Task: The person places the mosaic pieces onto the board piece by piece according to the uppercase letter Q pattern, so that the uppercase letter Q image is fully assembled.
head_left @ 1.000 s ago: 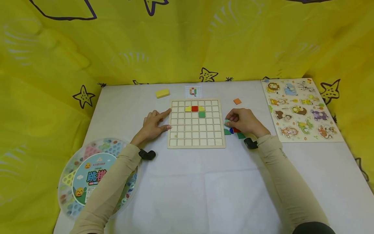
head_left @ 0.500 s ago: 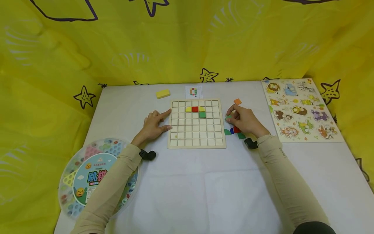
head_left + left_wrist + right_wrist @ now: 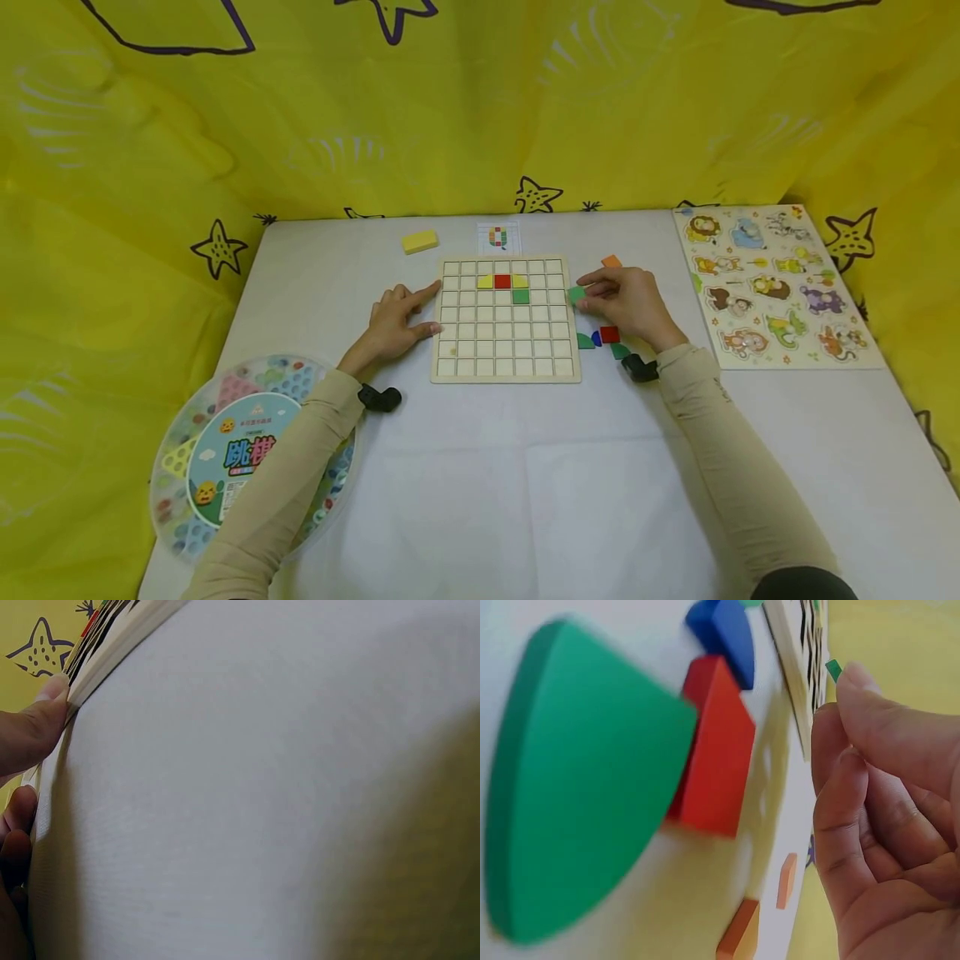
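"First, what did the right hand (image 3: 630, 307) hold?"

"Item: one green piece (image 3: 576, 295), pinched between thumb and fingertips, at the right rim of the gridded board (image 3: 506, 381); whether it touched the wood could not be told."

"And the left hand (image 3: 396, 322)?"

"Index finger straight, thumb spread from it; both met the board's left edge."

"What did the board contain?"

"Seven columns by seven rows. Second row from the top, third to fifth cells, held a yellow piece (image 3: 486, 282), a red square (image 3: 502, 282) and a second yellow piece (image 3: 520, 282). Directly below the last sat a green square (image 3: 521, 297)."

"Loose stock?"

"Right of the board lay, close together, a green quarter-round (image 3: 586, 342), a blue piece (image 3: 596, 338), a red block (image 3: 610, 334) and another green piece (image 3: 620, 351). The right wrist view showed two orange ones: an orange piece (image 3: 787, 880) and a second orange piece (image 3: 739, 930)."

"Other containers?"

"One round game case (image 3: 161, 467), coloured beads in its clear rim, blue label at centre, partly hidden by the left forearm."

"Surface and room?"

"White tablecloth (image 3: 465, 500), creased. Beyond the board were a picture card (image 3: 498, 237) and a yellow block (image 3: 420, 242); far right, an animal puzzle board (image 3: 813, 354). Yellow curtain (image 3: 450, 108), starfish print, enclosed the back and sides."

"Changes over half a second?"

"The green piece had shifted left, from beside the board to its rim; the red block showed more fully; the left hand had stayed put."
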Motion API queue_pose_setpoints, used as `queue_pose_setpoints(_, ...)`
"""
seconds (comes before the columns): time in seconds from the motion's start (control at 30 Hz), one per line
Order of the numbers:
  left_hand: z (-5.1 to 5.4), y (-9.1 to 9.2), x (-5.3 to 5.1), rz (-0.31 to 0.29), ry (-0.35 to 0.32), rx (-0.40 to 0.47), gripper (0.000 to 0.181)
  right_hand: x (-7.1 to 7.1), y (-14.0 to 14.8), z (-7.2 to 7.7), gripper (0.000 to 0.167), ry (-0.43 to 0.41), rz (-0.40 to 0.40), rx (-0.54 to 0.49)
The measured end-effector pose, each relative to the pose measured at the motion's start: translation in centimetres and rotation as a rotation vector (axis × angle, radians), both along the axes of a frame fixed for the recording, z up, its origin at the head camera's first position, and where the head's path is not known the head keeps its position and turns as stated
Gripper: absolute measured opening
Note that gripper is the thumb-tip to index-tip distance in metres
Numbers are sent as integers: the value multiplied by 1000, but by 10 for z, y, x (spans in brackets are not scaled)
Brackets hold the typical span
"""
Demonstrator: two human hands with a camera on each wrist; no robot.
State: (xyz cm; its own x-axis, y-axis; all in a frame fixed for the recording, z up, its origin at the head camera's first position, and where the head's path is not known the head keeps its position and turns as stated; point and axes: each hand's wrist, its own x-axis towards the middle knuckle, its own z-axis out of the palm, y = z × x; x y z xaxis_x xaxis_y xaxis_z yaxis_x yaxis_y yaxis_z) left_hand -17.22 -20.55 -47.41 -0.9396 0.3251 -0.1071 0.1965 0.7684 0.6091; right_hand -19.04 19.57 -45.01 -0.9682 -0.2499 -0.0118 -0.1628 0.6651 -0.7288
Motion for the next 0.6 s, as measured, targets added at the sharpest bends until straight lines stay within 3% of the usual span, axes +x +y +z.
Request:
queue_pose_setpoints(0.37, -2, 0, 0, -8, 6, 0, 76, -2, -19, -3, 30, 26, -8, -30)
queue_pose_setpoints(0.6, -1, 0, 0, -9, 4, 3, 76, -5, -31, -6, 30, -27, 16, -93)
